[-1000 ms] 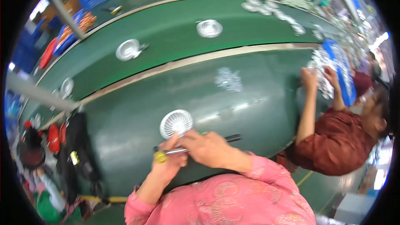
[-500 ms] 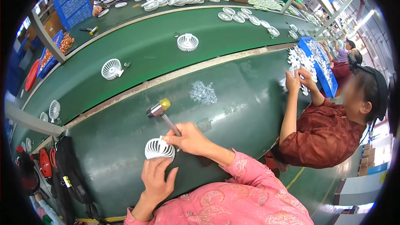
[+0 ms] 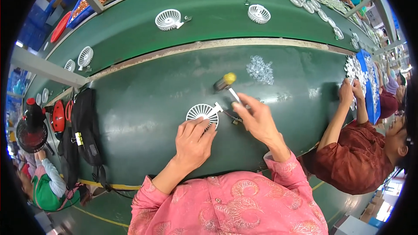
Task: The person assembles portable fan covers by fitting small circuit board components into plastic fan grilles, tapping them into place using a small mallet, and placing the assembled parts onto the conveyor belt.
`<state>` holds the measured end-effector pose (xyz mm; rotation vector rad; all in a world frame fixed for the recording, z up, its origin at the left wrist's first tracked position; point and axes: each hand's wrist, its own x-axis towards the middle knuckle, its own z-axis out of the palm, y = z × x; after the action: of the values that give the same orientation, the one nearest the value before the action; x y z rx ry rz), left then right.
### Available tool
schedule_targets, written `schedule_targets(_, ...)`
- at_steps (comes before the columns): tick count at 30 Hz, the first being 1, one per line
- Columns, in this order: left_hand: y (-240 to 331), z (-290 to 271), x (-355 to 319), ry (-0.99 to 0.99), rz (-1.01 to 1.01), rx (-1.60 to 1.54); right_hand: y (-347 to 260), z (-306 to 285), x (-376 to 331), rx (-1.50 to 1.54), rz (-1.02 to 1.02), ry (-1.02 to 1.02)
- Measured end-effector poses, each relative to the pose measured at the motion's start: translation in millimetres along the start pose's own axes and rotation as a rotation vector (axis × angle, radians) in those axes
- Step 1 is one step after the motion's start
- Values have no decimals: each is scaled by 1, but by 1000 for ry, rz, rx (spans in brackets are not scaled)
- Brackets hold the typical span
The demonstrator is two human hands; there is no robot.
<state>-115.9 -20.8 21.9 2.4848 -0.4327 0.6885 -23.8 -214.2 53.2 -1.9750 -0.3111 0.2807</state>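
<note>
A white round fan housing (image 3: 201,110) with a slotted grille and a short stem lies on the green table in front of me. My left hand (image 3: 193,143) holds its near edge, fingers over the grille and stem. To the right, my right hand (image 3: 261,119) is closed round the handle of a hammer (image 3: 224,82). The hammer's yellow-tipped head is raised above and beyond the housing, apart from it and slightly blurred. From the stem, thin wires run to a small circuit board (image 3: 236,122) beside my right hand.
Small clear plastic pieces (image 3: 260,70) lie in a pile farther back. More fan housings (image 3: 168,19) sit on the green conveyor belt. At the right, a co-worker (image 3: 355,156) handles white parts by a blue tray (image 3: 370,87). A black bag (image 3: 87,126) lies at the left edge.
My right hand has left the housing and moved right, still gripping the hammer. The housing now lies flatter, grille up, under my left hand. The whole view has shifted.
</note>
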Motion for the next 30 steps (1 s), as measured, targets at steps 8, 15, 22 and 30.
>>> schedule_targets(8,1,-1,-2,3,19,21,-7,7,-43,-537,-248,-93)
schedule_targets(15,-1,-20,-8,-33,39,-13,22,-15,12,-257,107,159)
schedule_targets(22,-10,-34,-7,26,-80,-85,42,-23,61,-448,-60,323)
schedule_targets(30,-14,-37,-5,18,-179,-61,41,-16,69,-642,-112,361)
